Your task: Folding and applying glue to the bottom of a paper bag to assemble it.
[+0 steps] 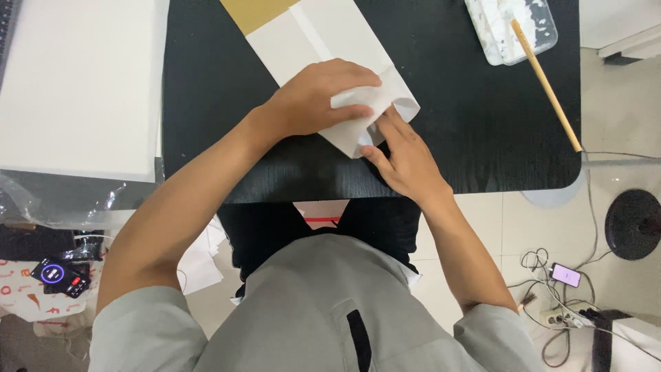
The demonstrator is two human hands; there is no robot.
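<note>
A flat white paper bag (323, 34) with a gold band at its far end lies at an angle on the black table (482, 138). My left hand (317, 100) presses down on the bag's near end, fingers curled over a folded flap. My right hand (406, 158) touches the same near corner from the right, fingertips pinching the fold. The bag's near tip is partly hidden under both hands.
A clear plastic tray (513, 27) of white bits stands at the back right, with a long wooden stick (547, 86) leaning out of it. A large white board (76, 83) lies left. Below the table are paper sheets, two phones (566, 275), cables and a round black base (633, 224).
</note>
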